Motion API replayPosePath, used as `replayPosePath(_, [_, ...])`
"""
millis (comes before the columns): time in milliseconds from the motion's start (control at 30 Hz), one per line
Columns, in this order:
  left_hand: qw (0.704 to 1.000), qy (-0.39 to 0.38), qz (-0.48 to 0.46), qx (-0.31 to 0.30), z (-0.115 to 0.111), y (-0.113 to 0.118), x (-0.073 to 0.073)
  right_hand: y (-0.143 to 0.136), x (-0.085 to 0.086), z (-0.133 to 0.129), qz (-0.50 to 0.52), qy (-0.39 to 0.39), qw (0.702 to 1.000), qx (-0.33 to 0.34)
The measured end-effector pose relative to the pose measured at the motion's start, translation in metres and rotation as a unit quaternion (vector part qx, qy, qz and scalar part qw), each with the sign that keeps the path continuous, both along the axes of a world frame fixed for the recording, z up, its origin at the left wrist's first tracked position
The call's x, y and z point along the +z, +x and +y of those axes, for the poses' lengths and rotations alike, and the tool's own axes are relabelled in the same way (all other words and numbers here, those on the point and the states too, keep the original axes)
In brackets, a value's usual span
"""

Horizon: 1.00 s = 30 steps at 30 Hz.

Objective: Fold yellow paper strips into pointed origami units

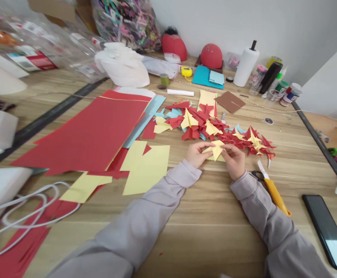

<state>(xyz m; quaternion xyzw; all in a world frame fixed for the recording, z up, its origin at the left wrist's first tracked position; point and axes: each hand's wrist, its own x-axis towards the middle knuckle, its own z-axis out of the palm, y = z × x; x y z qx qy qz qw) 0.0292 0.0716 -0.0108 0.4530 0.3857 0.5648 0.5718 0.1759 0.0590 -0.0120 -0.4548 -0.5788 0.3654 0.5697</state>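
Observation:
Between my two hands is a small piece of folded yellow paper [217,150], with creased, pointed flaps facing up. My left hand [197,153] pinches its left edge between thumb and fingers. On the opposite edge, my right hand [234,159] grips with thumb and forefinger. Part of another yellow paper [221,158] shows beneath it, close to the tabletop. Just beyond my fingers lies a heap of folded red paper pieces [191,133], mixed with yellow and light blue ones. A yellow folded paper plane shape [189,119] rests on top of that heap.
Large red sheets [99,131] and cut yellow paper [148,166] lie left. By my right forearm is an orange-handled cutter [277,196]; a phone [327,231] lies farther right. White cables [45,193] loop at left. Bottles [291,94] and a white roll [246,66] stand behind.

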Motion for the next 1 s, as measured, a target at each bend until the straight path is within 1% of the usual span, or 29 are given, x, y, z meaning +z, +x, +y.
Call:
replayPosePath(167, [1.000,-0.001,0.013,-0.012,-0.0009,-0.0006,0.0003,0.0005,0.0013,0.0006,0.025,0.003,1.000,0.010])
replayPosePath(400, [1.000,-0.004,0.003,0.001,-0.0016,0.0001,0.0017,-0.0014,0.0055,-0.0014,0.053,-0.025,0.998,0.031])
replayPosePath(533, [1.000,0.008,0.021,0.022,-0.0025,0.0003,0.0028,-0.0016,0.0074,-0.0023,0.046,-0.039,0.998,0.032])
replayPosePath(700, [0.999,0.015,0.033,0.033,-0.0038,0.0013,0.0036,-0.0008,0.0046,-0.0014,0.052,-0.062,0.996,0.043])
replayPosePath(867, [0.999,0.001,0.032,0.043,-0.0030,0.0023,0.0027,-0.0024,0.0050,-0.0022,0.057,-0.080,0.994,0.041])
replayPosePath(1000, [0.997,-0.014,0.034,0.065,-0.0013,0.0029,-0.0004,-0.0042,0.0087,-0.0035,0.066,-0.087,0.993,0.039])
